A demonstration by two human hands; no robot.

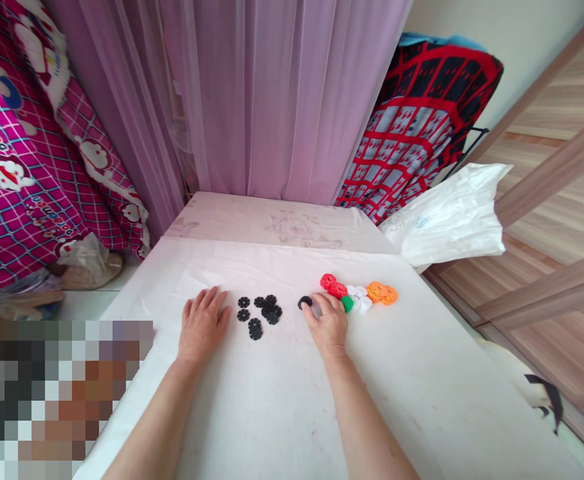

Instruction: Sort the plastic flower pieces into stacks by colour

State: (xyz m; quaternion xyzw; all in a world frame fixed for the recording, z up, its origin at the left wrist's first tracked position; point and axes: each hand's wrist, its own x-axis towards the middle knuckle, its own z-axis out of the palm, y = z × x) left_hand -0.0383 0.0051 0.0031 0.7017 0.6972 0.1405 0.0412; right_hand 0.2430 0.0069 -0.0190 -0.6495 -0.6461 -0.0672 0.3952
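On a white table lie small notched plastic discs. Several black discs sit in a loose group between my hands. My left hand rests flat on the table just left of them, fingers stretched out and holding nothing. My right hand has its fingertips on a single black disc, pinching it against the table. Right beside that hand lies a row of coloured discs: red, green, white and orange.
A purple curtain hangs behind the table. Pink patterned bedding is piled at the left, a red and black blanket at the back right. A white plastic bag lies past the table's right corner, above wooden flooring.
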